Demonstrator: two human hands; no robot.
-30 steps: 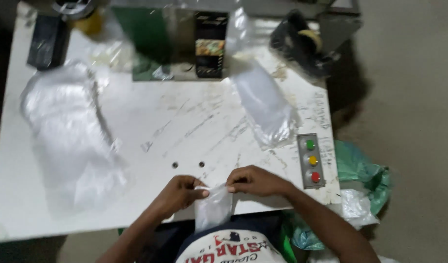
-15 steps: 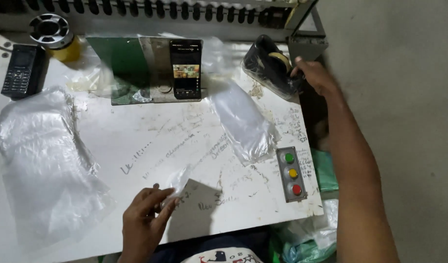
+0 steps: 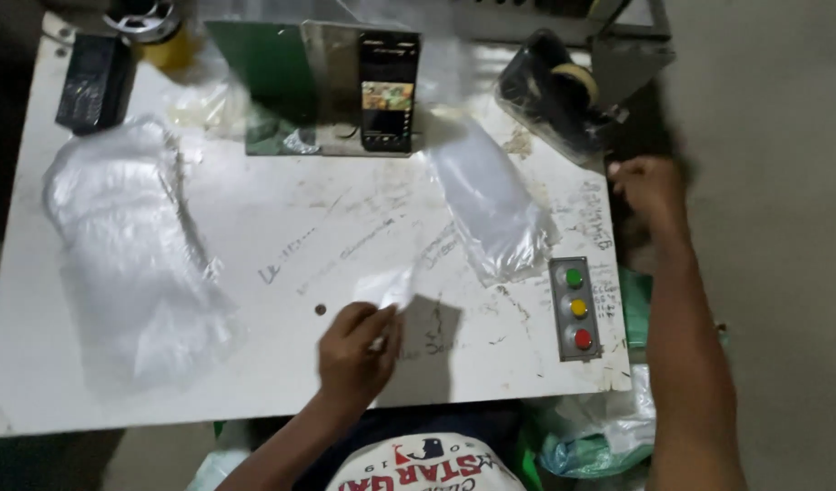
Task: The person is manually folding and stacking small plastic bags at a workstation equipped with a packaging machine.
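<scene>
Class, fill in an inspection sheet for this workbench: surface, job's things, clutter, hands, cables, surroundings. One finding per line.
Surface: white worktable, scratched and scribbled on, with a small dark hole.
Job's things: small clear plastic bag lifted off the table; black tape dispenser at the far right corner.
Clutter: two piles of clear plastic bags, left pile and middle pile; upright phone on a green stand; dark handset; grey box with green, yellow and red buttons.
Hands: left hand pinches the small bag; right hand is blurred, beside the dispenser, closed, contents unclear.
Cables: nothing seen.
Surroundings: grey floor; bagged plastic below the table's right edge.
</scene>
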